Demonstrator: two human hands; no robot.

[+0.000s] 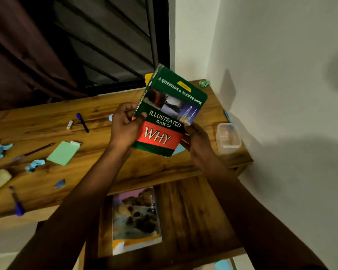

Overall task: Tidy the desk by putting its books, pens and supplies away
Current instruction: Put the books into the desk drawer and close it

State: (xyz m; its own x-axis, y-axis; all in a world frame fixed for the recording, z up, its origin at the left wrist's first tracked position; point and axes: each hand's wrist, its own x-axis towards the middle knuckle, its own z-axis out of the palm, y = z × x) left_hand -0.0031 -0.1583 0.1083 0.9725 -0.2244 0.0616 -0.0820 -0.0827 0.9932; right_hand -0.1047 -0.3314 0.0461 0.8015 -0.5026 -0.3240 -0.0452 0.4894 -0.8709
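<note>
Left hand [123, 127], right hand [197, 139] (fingers [125, 110] curled) grip green book [170, 110] between them

Legible lettering on one cover only: the green book [170, 112].

Along the book's top edge, slanting with the cover, pale capitals on green read "A QUESTION & ANSWER BOOK". Just above that line sits a small yellow label [183, 85], its print too small to read. Below the cover's strip of photos, mid-cover, "ILLUSTRATED", then smaller "BOOK OF", both pale on green. Under these, a red band [160, 136] carries "WHY" in large pale capitals. The spine on the book's left edge is marked but blurred. The picture-cover book [136, 219] below the green one shows nothing readable.
</note>
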